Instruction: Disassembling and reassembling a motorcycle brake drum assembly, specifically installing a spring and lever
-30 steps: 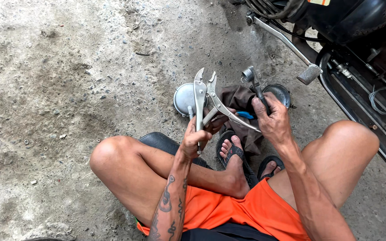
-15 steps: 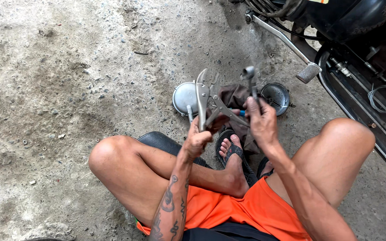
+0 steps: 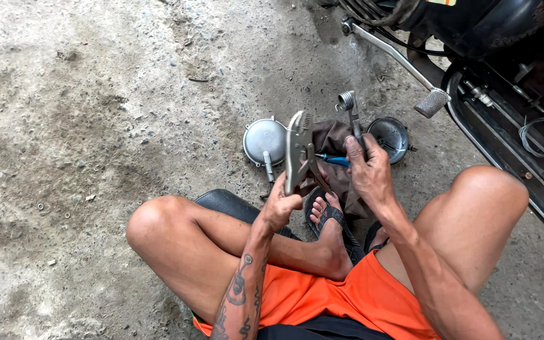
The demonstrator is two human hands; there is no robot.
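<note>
Since a second ago the locking pliers [image 3: 298,148] have been swung shut, gripped upright in the left hand [image 3: 281,204], just beside the metal rod [image 3: 351,113] clenched in the right hand [image 3: 366,170].

**Tools held over a cloth on the floor**

The left hand [image 3: 279,208] holds pliers [image 3: 297,148] upright, left of the right hand [image 3: 368,170] with a bent metal part [image 3: 349,107]. Behind them a cloth [image 3: 332,141] lies on the floor [image 3: 96,126], between a round cover [image 3: 264,141] on the left and a round bowl-like part [image 3: 390,136] on the right.
</note>
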